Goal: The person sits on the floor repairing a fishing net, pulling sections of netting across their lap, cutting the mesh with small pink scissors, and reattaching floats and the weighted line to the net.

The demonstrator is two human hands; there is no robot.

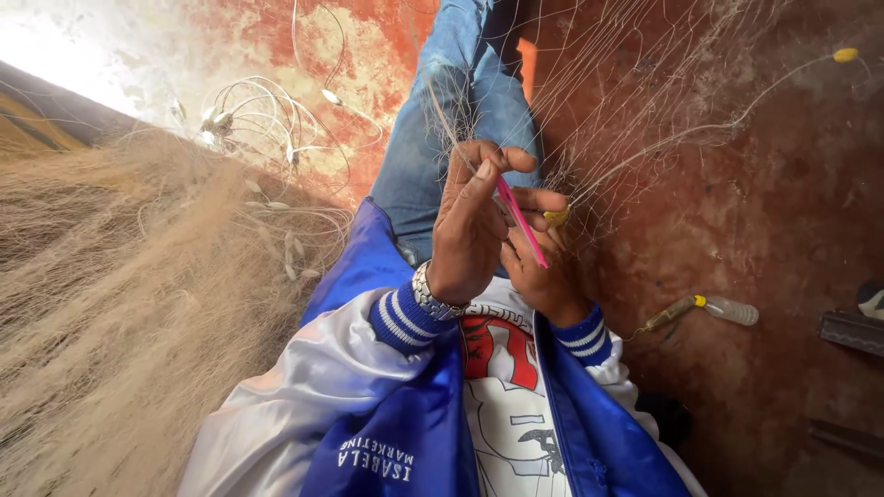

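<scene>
1. Pink plastic, thin and flat: a netting needle [522, 221] stands slanted between the two hands, its upper end at the fingertips and its lower end pointing toward the person's chest.
2. The left hand [471, 225] is closed on the needle, thumb and forefinger pinched at its upper part, with a metal wristwatch [431, 296] just below on the wrist.
3. The right hand [543, 262] sits right behind it, fingers curled around strands of the fishing net [635, 110]; a small yellow float [556, 217] shows at its fingertips, touching them.
4. The fine, pale mesh of the net stretches up and to the right from the hands, over the person's blue jeans [451, 120] and across the red-brown floor [783, 212].
5. A thicker line runs through the net to another yellow float [845, 55] near the upper right corner of the floor.
6. A large heap of tan netting [120, 313] fills the left side, with loops of white cord and small white floats [267, 129] lying at its upper edge.
7. On the floor to the right of the hands, well apart from them, lies a small clear bottle with a yellow cap [727, 310].
8. Both forearms wear a blue and white jacket with striped cuffs [405, 317].
</scene>
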